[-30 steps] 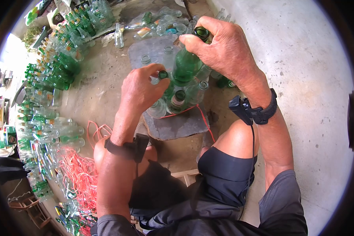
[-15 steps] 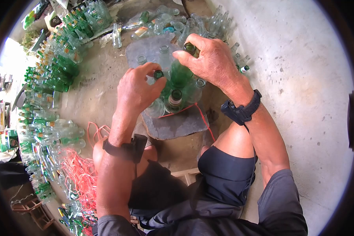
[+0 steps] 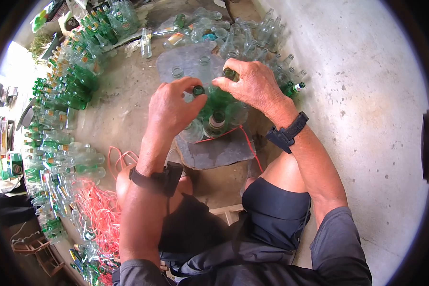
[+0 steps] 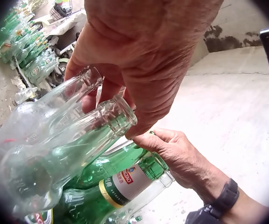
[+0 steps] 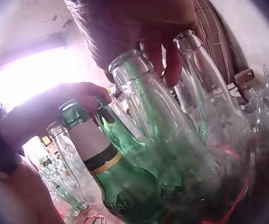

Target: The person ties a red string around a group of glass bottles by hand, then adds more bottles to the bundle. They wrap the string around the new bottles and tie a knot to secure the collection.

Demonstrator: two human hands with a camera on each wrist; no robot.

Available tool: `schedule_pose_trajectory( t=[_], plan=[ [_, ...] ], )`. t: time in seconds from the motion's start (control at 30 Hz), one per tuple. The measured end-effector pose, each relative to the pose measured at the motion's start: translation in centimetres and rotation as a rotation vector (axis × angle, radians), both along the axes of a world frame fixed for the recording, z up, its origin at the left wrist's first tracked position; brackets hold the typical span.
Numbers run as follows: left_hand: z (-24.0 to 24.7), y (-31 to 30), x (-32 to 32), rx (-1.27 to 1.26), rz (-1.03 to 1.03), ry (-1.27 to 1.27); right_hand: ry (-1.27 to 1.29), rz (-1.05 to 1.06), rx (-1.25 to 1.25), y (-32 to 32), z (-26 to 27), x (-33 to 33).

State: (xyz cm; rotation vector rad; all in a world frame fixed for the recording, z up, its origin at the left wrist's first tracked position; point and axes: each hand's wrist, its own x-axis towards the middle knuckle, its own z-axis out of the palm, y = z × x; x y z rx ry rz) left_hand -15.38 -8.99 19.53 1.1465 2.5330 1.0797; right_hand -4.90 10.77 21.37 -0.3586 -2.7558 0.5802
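Note:
My left hand (image 3: 171, 107) curls its thumb and fingers round the neck of a green glass bottle (image 3: 198, 90). With thumb and fingers, my right hand (image 3: 256, 85) grips a second green bottle (image 3: 230, 74) just below its mouth. Both bottles stand among a tight cluster of clear and green ones. A green bottle with a white neck label (image 4: 129, 179) is nearest the body. In the right wrist view, clear bottles (image 5: 139, 88) partly hide the right fingers. Red string (image 3: 247, 138) runs round the cluster's lower part, and a flat grey slab (image 3: 219, 157) lies under it.
Rows of standing bottles (image 3: 76, 86) line the left side. More clear bottles (image 3: 243, 40) lie and stand beyond the slab, some along the pale wall (image 3: 362, 105). A heap of red plastic string (image 3: 97, 209) sits by the left knee.
My right hand has come down and slightly toward the left hand, lowering its green bottle into the cluster. The left hand has stayed at its bottle's neck.

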Motion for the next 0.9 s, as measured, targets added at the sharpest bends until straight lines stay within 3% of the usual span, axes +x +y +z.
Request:
schedule_pose_trajectory(
  t=[0.9],
  plan=[
    [-0.1, -0.1, -0.1, -0.006, -0.003, 0.024, -0.161, -0.059, 0.068, -0.9, -0.5, -1.1]
  ],
)
